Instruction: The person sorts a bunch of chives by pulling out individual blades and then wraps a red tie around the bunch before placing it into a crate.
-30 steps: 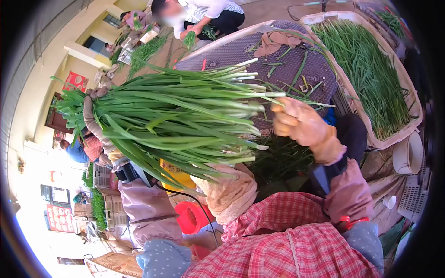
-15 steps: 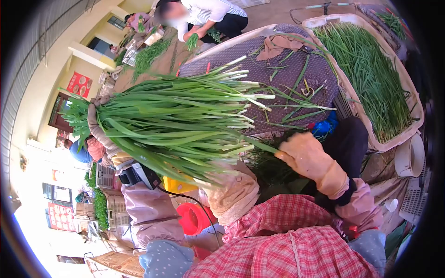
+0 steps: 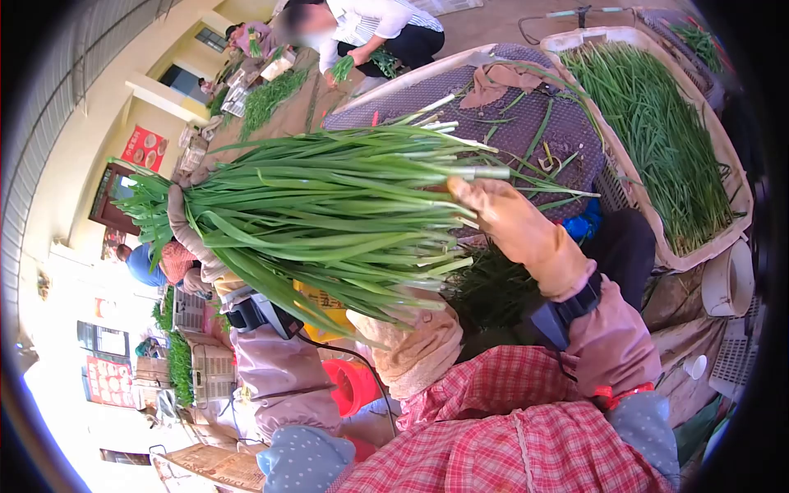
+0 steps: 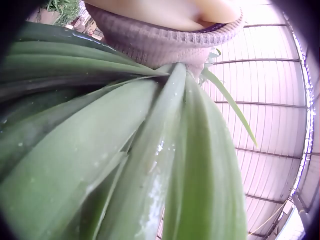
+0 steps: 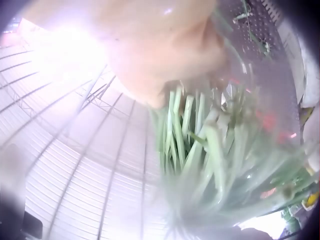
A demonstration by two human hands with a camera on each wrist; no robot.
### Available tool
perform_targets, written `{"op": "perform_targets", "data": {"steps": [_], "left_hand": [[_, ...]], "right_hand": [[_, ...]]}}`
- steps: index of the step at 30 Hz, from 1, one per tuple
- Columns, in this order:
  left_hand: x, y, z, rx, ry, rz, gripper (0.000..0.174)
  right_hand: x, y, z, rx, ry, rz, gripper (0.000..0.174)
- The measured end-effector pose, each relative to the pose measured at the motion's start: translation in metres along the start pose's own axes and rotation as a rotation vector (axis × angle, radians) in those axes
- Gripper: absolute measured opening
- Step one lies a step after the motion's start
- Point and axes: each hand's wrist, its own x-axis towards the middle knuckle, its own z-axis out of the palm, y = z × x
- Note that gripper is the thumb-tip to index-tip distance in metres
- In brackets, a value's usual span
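Observation:
A large bunch of garlic chives (image 3: 329, 205) lies sideways across the head view, leaf ends left and pale cut stems right. My left hand (image 3: 187, 226), in a knitted glove, grips it near the leaf ends. Broad leaves fan out below the glove cuff (image 4: 155, 50) in the left wrist view. My right hand (image 3: 530, 238) wears an orange rubber glove, its fingertips right at the stem ends. Close under that glove (image 5: 175, 55), the stems (image 5: 210, 145) show blurred in the right wrist view; I cannot tell whether the fingers pinch one.
Past my right hand, a tray with a dark textured mat (image 3: 542, 107) carries loose leaves and a brown cloth (image 3: 501, 82). Beside it stands a crate (image 3: 629, 39) full of chives. A red container (image 3: 353, 386) sits below the bunch. Another person (image 3: 378, 29) crouches at the back.
Half a second ago my right hand was lower, drawing a leaf away from the bunch; now it is back up at the stem ends. My left hand keeps its grip, shifted slightly right.

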Motion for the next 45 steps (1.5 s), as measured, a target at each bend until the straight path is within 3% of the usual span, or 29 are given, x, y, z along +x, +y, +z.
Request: {"op": "perform_targets", "data": {"steps": [2, 4, 5, 7, 9, 10, 11, 13, 19, 22, 23, 25, 27, 30, 31, 33, 34, 35, 37, 38, 39, 41, 42, 43, 45], "left_hand": [[0.005, 0.01, -0.013, 0.064, 0.052, 0.073, 0.012], [0.002, 0.01, -0.014, 0.099, 0.048, 0.065, 0.012], [0.001, 0.012, -0.014, 0.137, 0.036, 0.06, 0.013], [-0.001, 0.016, -0.021, 0.14, 0.083, 0.049, 0.015], [0.004, 0.018, -0.031, -0.018, 0.019, 0.002, 0.016], [0.0, 0.01, -0.018, 0.223, 0.22, 0.148, 0.016], [-0.001, 0.007, -0.018, 0.225, 0.222, 0.144, 0.016], [0.004, 0.0, -0.018, 0.08, 0.071, 0.052, 0.011], [0.012, -0.006, -0.009, 0.025, -0.014, -0.062, 0.01], [0.011, -0.005, -0.014, 0.045, 0.077, -0.022, 0.013], [0.012, -0.008, -0.016, 0.043, 0.076, -0.027, 0.013], [0.016, -0.015, -0.022, 0.047, 0.022, -0.008, 0.014], [0.018, -0.018, -0.025, -0.03, -0.046, -0.056, 0.014], [0.01, -0.019, -0.023, 0.084, 0.028, -0.025, 0.013], [0.008, -0.021, -0.021, 0.121, 0.073, 0.004, 0.013], [0.008, -0.021, -0.025, 0.157, 0.115, 0.032, 0.013], [0.011, -0.018, -0.033, 0.074, 0.055, -0.008, 0.013], [0.013, -0.017, -0.04, -0.008, -0.005, -0.049, 0.013], [0.013, -0.021, -0.038, 0.021, 0.031, -0.033, 0.014], [0.012, -0.025, -0.037, 0.049, 0.067, -0.018, 0.015], [0.011, -0.03, -0.034, 0.046, 0.066, -0.022, 0.015], [0.009, -0.039, -0.029, 0.003, 0.058, -0.068, 0.015], [0.009, -0.042, -0.033, 0.0, 0.057, -0.074, 0.015], [0.009, -0.047, -0.038, 0.068, 0.137, -0.017, 0.015], [0.014, -0.054, -0.042, 0.124, 0.207, 0.049, 0.015]], "right_hand": [[-0.022, -0.012, -0.013, -0.222, -0.009, 0.037, 0.039], [-0.045, -0.014, -0.035, -0.239, 0.08, 0.096, 0.036], [-0.055, -0.015, -0.055, -0.48, 0.063, 0.215, 0.033], [-0.079, -0.013, -0.062, -1.525, -0.072, 0.282, 0.026], [-0.087, -0.014, -0.041, -1.681, 0.098, -0.133, 0.026], [-0.083, -0.02, -0.029, -1.427, 0.089, -0.23, 0.028], [-0.078, -0.026, -0.013, -1.168, 0.086, -0.317, 0.031], [-0.056, -0.038, 0.02, -1.086, 0.057, -0.463, 0.032], [-0.02, -0.03, 0.061, -1.388, 0.029, -0.383, 0.032], [-0.041, -0.006, 0.066, -0.905, 0.012, -0.376, 0.033], [-0.04, -0.001, 0.066, -0.906, 0.018, -0.373, 0.033], [-0.038, 0.006, 0.066, -0.682, 0.043, -0.211, 0.029], [-0.032, 0.001, 0.057, -0.739, 0.06, -0.246, 0.028], [-0.016, -0.026, 0.036, -0.794, -0.099, -0.254, 0.027], [-0.01, -0.038, 0.028, -0.745, -0.165, -0.132, 0.03], [0.002, -0.031, 0.02, -0.73, -0.13, -0.344, 0.034], [0.001, -0.043, 0.017, -0.599, -0.233, -0.067, 0.038], [0.0, -0.043, 0.017, -0.599, -0.232, -0.067, 0.038], [-0.003, -0.042, 0.016, -0.197, -0.237, 0.282, 0.039], [-0.002, -0.028, 0.007, -0.117, -0.24, 0.253, 0.039], [-0.001, -0.021, 0.008, -0.118, -0.234, 0.254, 0.039], [0.002, -0.013, 0.014, -0.492, 0.142, 0.043, 0.042], [0.003, -0.008, 0.009, -0.775, 0.216, -0.079, 0.043], [0.001, -0.001, 0.001, -0.78, 0.223, -0.077, 0.043], [0.0, 0.007, -0.019, -1.172, 0.364, 0.039, 0.047]]}}
